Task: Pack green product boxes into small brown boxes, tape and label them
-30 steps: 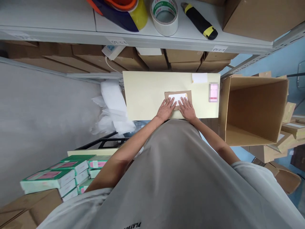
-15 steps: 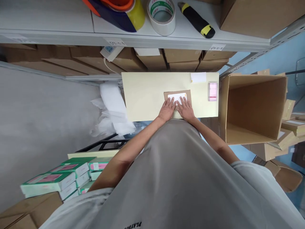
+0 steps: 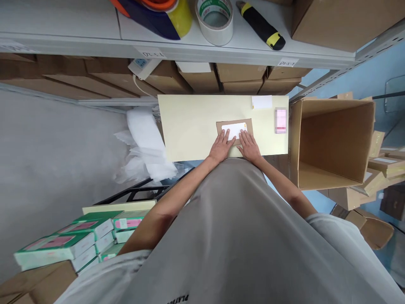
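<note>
Brown cardboard makes up the small package [image 3: 249,125] that lies on the pale yellow tabletop [image 3: 186,126], right of its middle and close to its near edge. On top of the package is a white label [image 3: 233,130] with a little orange mark near its upper right corner. The person's left hand [image 3: 220,147] rests over the lower left of the package, its fingertips on the label, while the right hand [image 3: 249,147] covers the lower right, fingers pointing away from the body. Both hands are spread flat and open, with no fingers curled around anything; how firmly they press is hard to tell from so high up. Toward the table's far right corner lie a white card [image 3: 262,102] and, nearer, a pink rectangular item [image 3: 280,120] whose face is blurred. Just beside the table's right end stands a big open carton [image 3: 335,145], and white wrapping [image 3: 145,141] hangs in folds by its left end. Above the far edge runs a grey shelf [image 3: 79,25] bearing a tape dispenser [image 3: 182,21], a roll of tape [image 3: 218,36] and a black and yellow knife [image 3: 261,25]. Green and white boxes [image 3: 53,247] are stacked at lower left.
</note>
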`<state>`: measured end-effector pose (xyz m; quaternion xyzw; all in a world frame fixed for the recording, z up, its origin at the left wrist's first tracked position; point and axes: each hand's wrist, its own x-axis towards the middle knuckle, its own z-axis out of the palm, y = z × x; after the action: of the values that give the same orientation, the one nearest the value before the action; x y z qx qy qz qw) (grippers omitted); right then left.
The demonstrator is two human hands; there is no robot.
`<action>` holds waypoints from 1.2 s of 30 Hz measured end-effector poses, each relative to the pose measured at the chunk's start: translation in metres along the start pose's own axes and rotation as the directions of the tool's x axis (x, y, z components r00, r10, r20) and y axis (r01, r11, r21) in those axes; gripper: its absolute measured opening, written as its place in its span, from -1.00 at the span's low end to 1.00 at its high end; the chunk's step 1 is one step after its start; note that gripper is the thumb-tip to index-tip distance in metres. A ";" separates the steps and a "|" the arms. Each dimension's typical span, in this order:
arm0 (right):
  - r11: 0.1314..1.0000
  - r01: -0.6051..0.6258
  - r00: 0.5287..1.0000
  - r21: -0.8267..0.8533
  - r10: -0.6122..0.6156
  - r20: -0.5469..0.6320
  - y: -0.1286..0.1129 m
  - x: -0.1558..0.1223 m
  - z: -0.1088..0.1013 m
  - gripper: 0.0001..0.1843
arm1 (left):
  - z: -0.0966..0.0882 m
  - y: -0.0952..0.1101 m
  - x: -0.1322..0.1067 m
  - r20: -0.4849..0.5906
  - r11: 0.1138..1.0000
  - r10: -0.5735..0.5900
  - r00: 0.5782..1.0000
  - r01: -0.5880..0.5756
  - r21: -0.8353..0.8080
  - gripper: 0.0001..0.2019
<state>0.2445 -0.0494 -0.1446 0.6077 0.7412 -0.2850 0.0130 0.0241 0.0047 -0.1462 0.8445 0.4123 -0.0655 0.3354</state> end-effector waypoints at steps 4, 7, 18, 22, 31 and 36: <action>0.999 -0.007 0.999 0.043 0.008 -0.037 0.005 -0.004 0.007 -0.16 | 0.001 -0.001 -0.003 0.007 0.999 0.010 1.000 -0.010 -0.043 -0.15; 0.990 -0.118 0.987 0.083 0.126 -0.099 0.022 -0.014 0.011 -0.11 | 0.003 -0.006 -0.017 -0.030 0.996 -0.017 0.999 0.015 -0.083 -0.14; 0.665 -0.400 0.893 0.631 0.437 0.105 0.052 -0.018 0.020 -0.20 | -0.001 -0.015 -0.026 0.178 0.751 -0.505 0.845 0.531 -0.393 -0.25; 0.689 -0.297 0.890 0.661 0.450 -0.069 0.038 -0.023 -0.004 -0.23 | -0.027 -0.008 -0.032 0.084 0.780 -0.488 0.869 0.477 -0.406 -0.54; 0.806 -0.460 0.858 0.372 0.511 -0.048 0.018 -0.041 -0.044 -0.55 | -0.045 -0.004 -0.035 -0.010 0.758 -0.523 0.852 0.460 -0.463 -0.62; 0.764 -0.548 0.804 0.340 0.594 -0.039 0.003 -0.032 -0.032 -0.57 | -0.031 0.002 -0.027 0.028 0.779 -0.487 0.873 0.449 -0.439 -0.63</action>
<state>0.2658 -0.0642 -0.1071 0.8177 0.4646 -0.3361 -0.0508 0.0035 0.0053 -0.1112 0.6217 0.6273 -0.0171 0.4687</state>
